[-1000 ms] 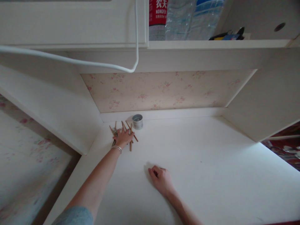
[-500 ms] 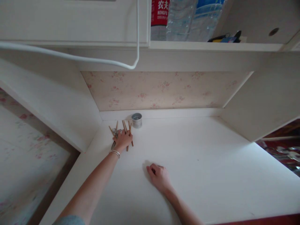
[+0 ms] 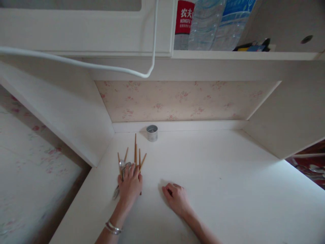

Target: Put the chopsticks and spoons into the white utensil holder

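Observation:
My left hand (image 3: 130,187) is laid over a loose bundle of wooden chopsticks (image 3: 135,154) and metal spoons (image 3: 122,164), its fingers curled down on them. The chopstick ends fan out beyond the fingertips, and a spoon also pokes out on the left by the wrist. The palm hides the middle of the bundle. On the white desktop (image 3: 215,203), my right hand (image 3: 176,200) rests in a loose fist, with nothing visible in it. A small perforated metal utensil holder (image 3: 152,135) stands upright against the back edge, apart from both hands.
A white cable (image 3: 101,67) hangs across the upper left in front of a cabinet door (image 3: 88,30). Water bottles (image 3: 203,25) stand on the shelf (image 3: 241,56) above the desk. Side panels (image 3: 68,108) flank the desk; floral wallpaper (image 3: 172,101) covers the back.
My left hand has drawn the chopsticks and spoons nearer to me, away from the utensil holder. My right hand stays in its loose fist on the desk. The view has shifted slightly.

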{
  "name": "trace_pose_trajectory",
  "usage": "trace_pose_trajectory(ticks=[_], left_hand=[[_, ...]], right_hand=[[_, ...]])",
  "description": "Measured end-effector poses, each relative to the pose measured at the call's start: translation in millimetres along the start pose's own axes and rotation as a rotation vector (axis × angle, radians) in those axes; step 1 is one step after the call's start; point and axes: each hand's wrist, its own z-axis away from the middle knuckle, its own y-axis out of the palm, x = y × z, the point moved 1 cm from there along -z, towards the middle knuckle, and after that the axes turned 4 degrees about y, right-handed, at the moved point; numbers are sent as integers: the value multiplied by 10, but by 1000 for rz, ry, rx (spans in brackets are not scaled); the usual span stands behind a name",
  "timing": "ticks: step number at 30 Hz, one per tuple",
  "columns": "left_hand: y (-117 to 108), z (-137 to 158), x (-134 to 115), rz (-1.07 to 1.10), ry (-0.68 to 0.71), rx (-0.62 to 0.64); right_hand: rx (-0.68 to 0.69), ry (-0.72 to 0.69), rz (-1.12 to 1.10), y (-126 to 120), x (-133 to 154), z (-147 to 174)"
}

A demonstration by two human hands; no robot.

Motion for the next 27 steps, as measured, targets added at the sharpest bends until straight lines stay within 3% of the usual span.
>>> trace_pose_trajectory(ticks=[6,12,20,27], left_hand=[[-107,299,5,-19,13,29],[-152,302,29,-28,33,22],[-93,338,56,-11,50,-48],[-118,320,63,6,57,-53]], right_hand=[[77,89,-62,-53,72,-224],[169,4,-68,-283,385,-991],[140,24,145,-464,861,-2102],[28,145,303,-497,1016,-2410]])
